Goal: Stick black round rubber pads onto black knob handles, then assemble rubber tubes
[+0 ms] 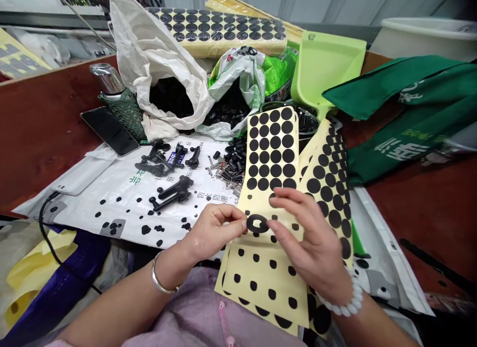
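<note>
A black round sticker with a hole through its middle (248,224) is pinched at its left edge by the thumb and forefinger of my left hand (214,227). My right hand (313,232) is open, thumb and fingers apart, with the thumb tip close to the sticker's right edge; I cannot tell if it touches. Beneath both lies a pale yellow sticker sheet (244,200). Rows of black dots fill its upper part, and its lower part bears small black pieces. A second sheet of black dots (316,186) lies to the right.
Black plastic handle-like parts (175,193) and a pile of small black and metal pieces (234,163) lie on the white sheeting. Behind stand a white sack (130,43), a green-white bag (257,83) and a green dustpan (328,63). A phone (110,130) rests at left.
</note>
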`<state>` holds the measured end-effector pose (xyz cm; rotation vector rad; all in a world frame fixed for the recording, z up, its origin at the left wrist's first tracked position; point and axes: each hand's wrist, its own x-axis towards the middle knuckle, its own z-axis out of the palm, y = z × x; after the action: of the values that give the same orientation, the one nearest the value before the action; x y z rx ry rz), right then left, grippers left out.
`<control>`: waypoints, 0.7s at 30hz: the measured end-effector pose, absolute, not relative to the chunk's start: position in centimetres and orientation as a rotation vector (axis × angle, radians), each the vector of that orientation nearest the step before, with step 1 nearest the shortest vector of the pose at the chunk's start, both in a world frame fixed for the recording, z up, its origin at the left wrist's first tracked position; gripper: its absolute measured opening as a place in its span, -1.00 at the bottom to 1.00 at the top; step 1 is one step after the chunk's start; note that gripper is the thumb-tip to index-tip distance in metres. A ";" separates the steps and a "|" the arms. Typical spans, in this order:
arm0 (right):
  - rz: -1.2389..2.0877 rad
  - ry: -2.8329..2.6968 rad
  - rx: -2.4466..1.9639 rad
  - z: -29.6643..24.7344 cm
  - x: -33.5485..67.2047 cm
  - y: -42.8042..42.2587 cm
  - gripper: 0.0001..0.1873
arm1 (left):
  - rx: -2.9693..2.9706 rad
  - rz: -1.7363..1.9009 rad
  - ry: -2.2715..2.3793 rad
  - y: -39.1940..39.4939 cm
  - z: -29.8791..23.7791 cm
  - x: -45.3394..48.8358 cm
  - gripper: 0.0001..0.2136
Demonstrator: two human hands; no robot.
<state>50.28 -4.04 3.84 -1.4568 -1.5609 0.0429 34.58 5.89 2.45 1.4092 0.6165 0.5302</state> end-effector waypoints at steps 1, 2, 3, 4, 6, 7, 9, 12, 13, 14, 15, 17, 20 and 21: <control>0.007 -1.693 -1.436 4.0 50.2 -3.8 -0.74 | 1.444 0.524 0.627 5.7 2.5 34.6 -0.92; -0.012 -1.797 -1.426 4.2 50.2 -3.5 -0.79 | 1.472 0.524 0.633 5.6 2.5 34.7 -0.92; -0.021 -1.873 -1.424 4.4 50.1 -3.3 -0.83 | 1.491 0.524 0.637 5.5 2.5 34.7 -0.92; -0.024 -1.926 -1.422 4.6 50.0 -3.1 -0.86 | 1.503 0.518 0.641 5.5 2.4 34.7 -0.92; -0.041 -1.977 -1.406 4.7 49.8 -2.8 -0.90 | 1.496 0.502 0.649 5.5 2.4 34.6 -0.93; -0.069 -1.980 -1.387 4.7 49.7 -2.7 -0.90 | 1.477 0.490 0.654 5.5 2.4 34.5 -0.93; -0.183 -1.964 -1.320 4.4 49.5 -2.8 -0.90 | 1.404 0.470 0.660 5.5 2.5 34.4 -0.93; -0.409 -1.912 -1.216 3.6 49.3 -3.5 -0.84 | 1.288 0.424 0.658 5.2 3.0 34.5 -0.93; -0.467 -1.893 -1.196 3.4 49.3 -3.8 -0.82 | 1.265 0.410 0.652 5.1 3.2 34.7 -0.93; -0.509 -1.879 -1.189 3.2 49.3 -4.2 -0.82 | 1.249 0.393 0.642 4.9 3.3 34.8 -0.94; -0.545 -1.866 -1.186 3.0 49.3 -4.6 -0.82 | 1.237 0.373 0.631 4.7 3.4 35.0 -0.95; -0.613 -1.842 -1.170 2.8 49.5 -5.2 -0.83 | 1.205 0.333 0.618 4.3 3.6 35.3 -0.96; -0.697 -1.827 -1.132 2.6 49.8 -5.8 -0.83 | 1.157 0.275 0.623 3.7 3.8 35.8 -0.96; -0.707 -1.824 -1.124 2.5 49.9 -5.9 -0.83 | 1.149 0.266 0.625 3.6 3.8 36.0 -0.96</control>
<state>49.94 -5.88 2.50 -1.1238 -1.8241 -0.7068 35.97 3.57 3.85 1.1486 0.6254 0.2656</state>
